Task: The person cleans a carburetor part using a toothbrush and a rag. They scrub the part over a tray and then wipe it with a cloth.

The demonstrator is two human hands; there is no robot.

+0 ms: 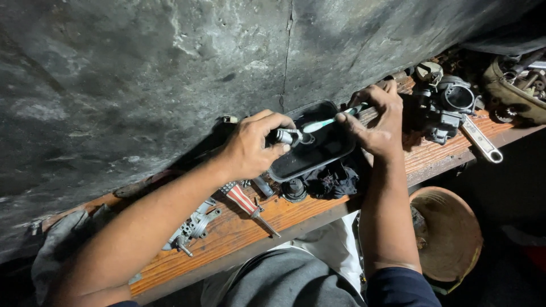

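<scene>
bench: wooden bench (239,227) runs along a rough, cracked grey wall (170,74), seen from above.
left hand: left hand (250,145) is closed tight around a small metal part (282,136), fingers and thumb clamped on it, holding it over the near left edge of a tray.
right hand: right hand (378,116) pinches the handle of a toothbrush (327,122) between thumb and fingertips; the handle is pale green and white.
toothbrush: its bristle end reaches left to the metal part; the two look to be touching there.
tray: black plastic tray (324,150) sits on the bench against the wall, between the two hands, a thin dark film in its bottom.
near the tray: a dark rag (333,182) and a round black cap (294,189) lie just beside its front edge.
left of the tray: a screwdriver (247,206) with a red and white striped handle lies on the wood, and further left a small grey metal fitting (193,227).
right of the tray: a carburettor (446,108) stands on the bench, with a wrench (482,141) just beside it.
below the bench: a worn brown bowl (449,233) sits by the person's right arm.
</scene>
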